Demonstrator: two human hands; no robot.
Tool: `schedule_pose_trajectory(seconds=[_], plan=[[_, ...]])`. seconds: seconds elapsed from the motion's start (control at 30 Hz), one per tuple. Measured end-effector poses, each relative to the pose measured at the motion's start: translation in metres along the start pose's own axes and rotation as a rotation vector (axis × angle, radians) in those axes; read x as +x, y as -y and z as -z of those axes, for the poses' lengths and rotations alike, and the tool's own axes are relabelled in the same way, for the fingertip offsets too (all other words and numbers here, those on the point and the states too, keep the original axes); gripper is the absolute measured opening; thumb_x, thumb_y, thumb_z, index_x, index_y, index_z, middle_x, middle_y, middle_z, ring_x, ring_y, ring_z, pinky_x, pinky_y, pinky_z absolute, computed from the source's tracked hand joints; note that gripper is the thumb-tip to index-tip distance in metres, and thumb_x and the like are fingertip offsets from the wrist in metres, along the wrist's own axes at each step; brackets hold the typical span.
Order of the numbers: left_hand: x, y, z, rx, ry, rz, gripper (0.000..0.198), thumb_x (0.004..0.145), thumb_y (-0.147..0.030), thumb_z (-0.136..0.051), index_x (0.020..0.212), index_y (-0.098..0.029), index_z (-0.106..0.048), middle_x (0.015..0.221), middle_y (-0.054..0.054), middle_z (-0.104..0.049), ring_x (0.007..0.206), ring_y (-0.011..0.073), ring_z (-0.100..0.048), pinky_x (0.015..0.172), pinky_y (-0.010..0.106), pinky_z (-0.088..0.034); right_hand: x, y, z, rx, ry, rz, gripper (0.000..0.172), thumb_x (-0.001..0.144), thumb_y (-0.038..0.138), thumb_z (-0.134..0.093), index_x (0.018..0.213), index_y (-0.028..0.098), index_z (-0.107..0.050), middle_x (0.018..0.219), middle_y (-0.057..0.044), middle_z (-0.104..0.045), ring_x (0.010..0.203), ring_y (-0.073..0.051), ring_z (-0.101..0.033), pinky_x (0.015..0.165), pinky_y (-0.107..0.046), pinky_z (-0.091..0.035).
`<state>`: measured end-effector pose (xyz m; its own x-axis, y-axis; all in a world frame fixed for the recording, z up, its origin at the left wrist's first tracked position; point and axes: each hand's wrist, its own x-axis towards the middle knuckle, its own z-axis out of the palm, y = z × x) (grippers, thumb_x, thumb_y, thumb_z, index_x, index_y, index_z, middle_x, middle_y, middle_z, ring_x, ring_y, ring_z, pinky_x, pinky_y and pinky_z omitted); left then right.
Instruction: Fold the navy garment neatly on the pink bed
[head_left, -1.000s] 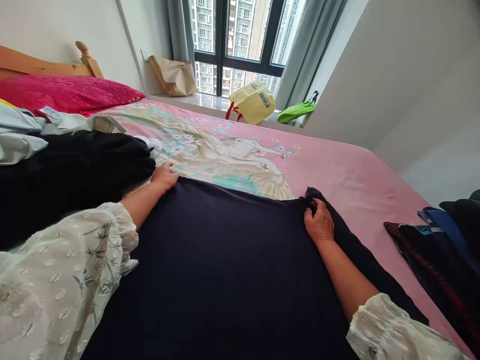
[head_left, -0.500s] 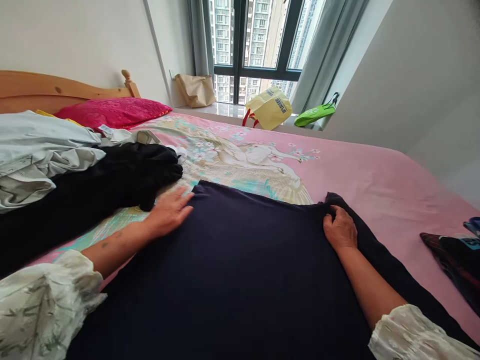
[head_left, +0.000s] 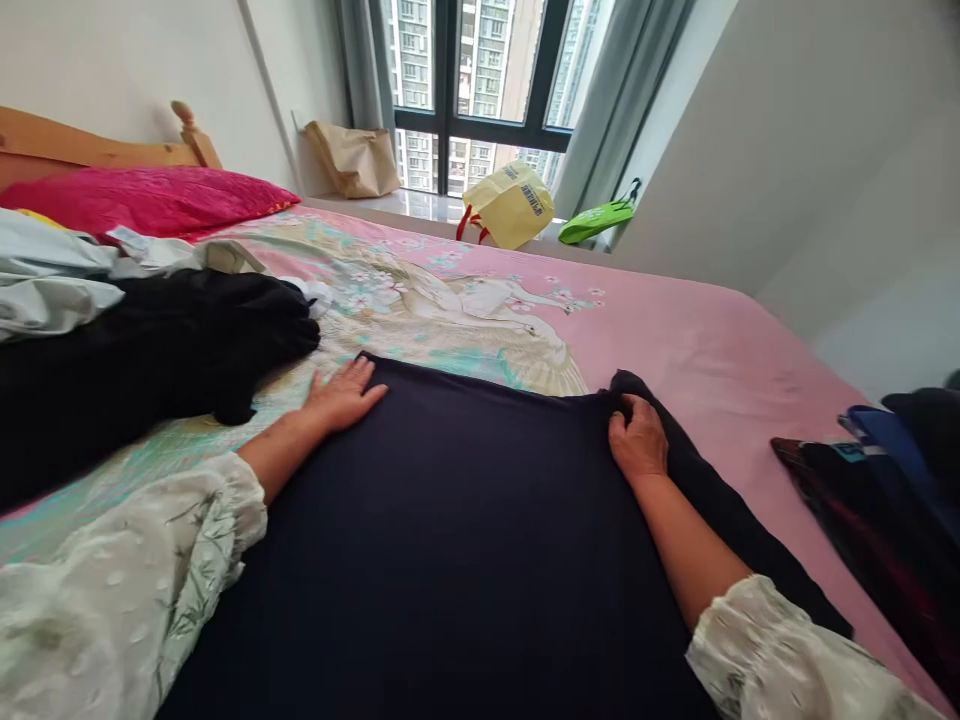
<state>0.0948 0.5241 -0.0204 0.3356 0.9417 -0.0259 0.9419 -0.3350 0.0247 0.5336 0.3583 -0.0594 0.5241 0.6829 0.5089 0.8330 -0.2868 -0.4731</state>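
Navy cloth (head_left: 465,520) lies spread on the bed (head_left: 712,340). Since half a second ago, left hand (head_left: 343,393) has been flattened, fingers splayed, at its far-left corner. Right hand (head_left: 639,440) stays pinched on the far-right corner; smoothing appears underway.

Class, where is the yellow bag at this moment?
In the head view, the yellow bag sits on the window ledge beyond the bed, upper centre, between the brown paper bag and the green bag.

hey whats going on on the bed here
A person has a dark navy cloth spread flat on the pink floral bedsheet. The left hand lies open and flat at its far left corner, while the right hand pinches a bunched fold at the far right corner. A heap of black clothing lies to the left.
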Motion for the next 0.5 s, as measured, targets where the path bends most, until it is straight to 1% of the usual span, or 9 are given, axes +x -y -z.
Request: schedule_pose_trajectory(seconds=[0.07, 0.13, 0.17, 0.23, 0.3, 0.33, 0.37, 0.43, 0.5], plan=[[0.015, 0.002, -0.005, -0.002, 0.006, 0.145, 0.071, 0.089, -0.058, -0.016, 0.147, -0.019, -0.020, 0.155, 0.008, -0.014, 0.142, 0.0265, -0.012, 0.109, 0.061, -0.003, 0.000, 0.001, 0.000, 0.025, -0.015, -0.013, 0.041, 0.079, 0.026, -0.041, 0.116, 0.013, -0.055, 0.115, -0.015, -0.059, 0.107, -0.026, -0.052, 0.094, -0.041, -0.040], [0.023, 0.003, -0.006, 0.003, 0.001, 0.179, 0.071, 0.089, -0.057, -0.017, 0.147, -0.017, -0.020, 0.155, 0.009, -0.013, 0.142, 0.0275, -0.012, 0.108, 0.064, -0.003, 0.000, 0.003, 0.001, 0.046, -0.055, -0.014, 0.040, 0.080, 0.024, -0.040, 0.115, 0.013, -0.055, 0.115, -0.015, -0.058, 0.109, -0.026, -0.051, 0.095, -0.040, -0.039], [0.024, 0.002, -0.006, 0.013, -0.031, 0.177, 0.069, 0.089, -0.055, -0.018, 0.147, -0.016, -0.022, 0.155, 0.009, -0.014, 0.142, 0.0276, -0.012, 0.108, 0.064, -0.004, 0.000, 0.003, 0.002, 0.053, -0.082, -0.014, 0.039, 0.080, 0.023, -0.039, 0.113, 0.013, -0.055, 0.114, -0.015, -0.058, 0.111, -0.025, -0.050, 0.096, -0.040, -0.038], [0.020, -0.001, -0.005, 0.043, -0.130, 0.097, 0.062, 0.091, -0.047, -0.022, 0.144, -0.017, -0.031, 0.154, 0.009, -0.018, 0.142, 0.0258, -0.012, 0.110, 0.059, -0.004, 0.002, 0.004, 0.005, 0.059, -0.140, -0.059, 0.037, 0.081, 0.023, -0.038, 0.112, 0.012, -0.055, 0.108, -0.015, -0.059, 0.110, -0.025, -0.050, 0.097, -0.040, -0.038], [0.014, -0.003, -0.007, 0.056, -0.197, -0.043, 0.055, 0.091, -0.040, -0.023, 0.140, -0.021, -0.039, 0.153, 0.006, -0.024, 0.142, 0.0220, -0.016, 0.113, 0.051, -0.006, 0.008, 0.003, 0.011, 0.064, -0.153, -0.193, 0.038, 0.083, 0.026, -0.038, 0.116, 0.012, -0.052, 0.098, -0.013, -0.062, 0.103, -0.024, -0.054, 0.094, -0.039, -0.040], [0.011, -0.003, -0.008, 0.048, -0.200, -0.100, 0.053, 0.092, -0.039, -0.023, 0.139, -0.022, -0.041, 0.152, 0.004, -0.028, 0.141, 0.0204, -0.019, 0.114, 0.048, -0.008, 0.014, 0.002, 0.014, 0.065, -0.125, -0.283, 0.040, 0.083, 0.028, -0.040, 0.120, 0.012, -0.049, 0.092, -0.011, -0.063, 0.097, -0.024, -0.057, 0.091, -0.039, -0.042], [0.010, -0.002, -0.009, 0.033, -0.185, -0.132, 0.053, 0.092, -0.039, -0.023, 0.139, -0.023, -0.041, 0.151, 0.003, -0.030, 0.140, 0.0194, -0.021, 0.114, 0.046, -0.009, 0.021, 0.001, 0.018, 0.077, -0.055, -0.374, 0.044, 0.083, 0.029, -0.044, 0.123, 0.013, -0.045, 0.086, -0.009, -0.064, 0.089, -0.023, -0.060, 0.087, -0.038, -0.044], [0.010, -0.001, -0.012, 0.000, -0.159, -0.113, 0.054, 0.092, -0.040, -0.022, 0.140, -0.023, -0.037, 0.151, 0.003, -0.031, 0.139, 0.0194, -0.023, 0.113, 0.049, -0.010, 0.037, 0.000, 0.023, 0.138, 0.155, -0.513, 0.051, 0.077, 0.030, -0.055, 0.125, 0.014, -0.044, 0.073, -0.005, -0.064, 0.072, -0.021, -0.062, 0.076, -0.036, -0.048], [0.013, 0.001, -0.015, -0.024, -0.156, -0.089, 0.054, 0.092, -0.040, -0.021, 0.142, -0.023, -0.034, 0.151, 0.004, -0.029, 0.140, 0.0198, -0.022, 0.113, 0.052, -0.006, 0.053, -0.001, 0.025, 0.218, 0.324, -0.586, 0.050, 0.071, 0.027, -0.064, 0.117, 0.012, -0.050, 0.062, -0.002, -0.062, 0.057, -0.018, -0.059, 0.063, -0.033, -0.050]])
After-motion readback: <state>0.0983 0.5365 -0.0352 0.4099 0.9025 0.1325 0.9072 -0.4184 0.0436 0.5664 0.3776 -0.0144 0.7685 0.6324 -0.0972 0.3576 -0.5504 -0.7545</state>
